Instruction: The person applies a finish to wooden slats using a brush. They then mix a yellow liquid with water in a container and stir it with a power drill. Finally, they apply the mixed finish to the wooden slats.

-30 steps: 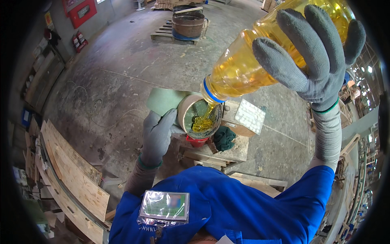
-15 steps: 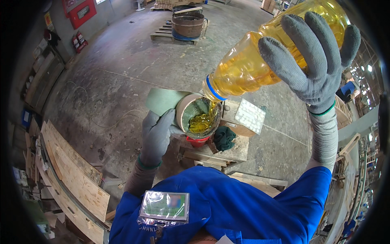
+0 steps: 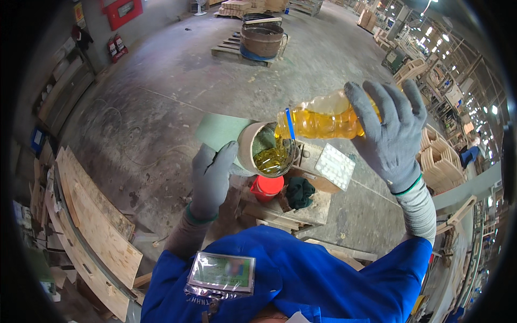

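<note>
My gloved right hand (image 3: 390, 126) is wrapped round the lower part of a clear plastic bottle (image 3: 323, 116) with a blue neck ring. The bottle lies nearly level, its mouth at the cup's rim, and yellow liquid runs from it. My gloved left hand (image 3: 214, 175) grips a round cup (image 3: 246, 148), tilted, with a stained inner wall. Yellow liquid (image 3: 271, 160) pools inside the cup. A pale green sheet (image 3: 223, 129) sticks out beside the cup above my left fingers; how it is held is hidden.
Below the cup, a red container (image 3: 267, 187), a dark green cloth (image 3: 299, 192) and a box with a white-dotted panel (image 3: 335, 166) sit on a low wooden stand (image 3: 318, 212). Curved wooden boards (image 3: 102, 215) lie at left. A large drum (image 3: 262, 40) stands on a pallet farther off.
The bottle and my right hand have come lower, and the bottle has tipped from steep to nearly level. More of the red container shows below the cup.
</note>
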`<state>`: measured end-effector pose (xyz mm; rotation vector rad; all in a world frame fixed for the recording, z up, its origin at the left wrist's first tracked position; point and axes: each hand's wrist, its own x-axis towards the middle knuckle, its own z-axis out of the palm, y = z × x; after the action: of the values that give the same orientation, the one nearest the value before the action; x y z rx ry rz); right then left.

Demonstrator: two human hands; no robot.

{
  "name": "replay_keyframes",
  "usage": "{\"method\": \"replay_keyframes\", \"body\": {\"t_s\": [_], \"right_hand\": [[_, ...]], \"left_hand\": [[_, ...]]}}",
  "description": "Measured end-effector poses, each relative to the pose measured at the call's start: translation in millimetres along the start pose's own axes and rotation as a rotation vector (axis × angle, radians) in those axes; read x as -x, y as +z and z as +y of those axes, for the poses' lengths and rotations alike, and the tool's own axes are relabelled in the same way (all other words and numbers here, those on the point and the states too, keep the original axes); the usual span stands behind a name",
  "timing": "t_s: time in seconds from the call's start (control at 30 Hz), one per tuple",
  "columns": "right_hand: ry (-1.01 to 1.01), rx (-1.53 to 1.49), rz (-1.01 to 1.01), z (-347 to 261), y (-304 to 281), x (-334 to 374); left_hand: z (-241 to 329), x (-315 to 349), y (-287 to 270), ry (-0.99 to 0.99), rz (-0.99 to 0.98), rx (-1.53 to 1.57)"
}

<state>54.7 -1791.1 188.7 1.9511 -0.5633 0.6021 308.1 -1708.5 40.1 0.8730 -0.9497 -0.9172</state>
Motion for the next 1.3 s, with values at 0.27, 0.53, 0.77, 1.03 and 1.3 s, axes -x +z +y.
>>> {"method": "replay_keyframes", "body": {"t_s": [0.27, 0.53, 0.77, 1.03, 1.3], "right_hand": [[0.052, -0.184, -0.262, -15, -3, 1], [0.105, -0.399, -0.465, -23, 0, -1], [0.393, -1.596, -1.136, 1, 47, 14], [0.778, -2.530, -1.510, -16, 120, 72], [0.476, -2.308, -0.993, -26, 223, 109]], "left_hand": [[15, -5, 19, 0.278, 0.128, -0.459], [6, -6, 26, 0.314, 0.148, -0.351], [-12, -9, 10, 0.553, 0.069, -0.678], [-31, -14, 11, 0.376, -0.034, -0.829], [-87, -8, -2, 0.093, 0.428, -0.639]]}}
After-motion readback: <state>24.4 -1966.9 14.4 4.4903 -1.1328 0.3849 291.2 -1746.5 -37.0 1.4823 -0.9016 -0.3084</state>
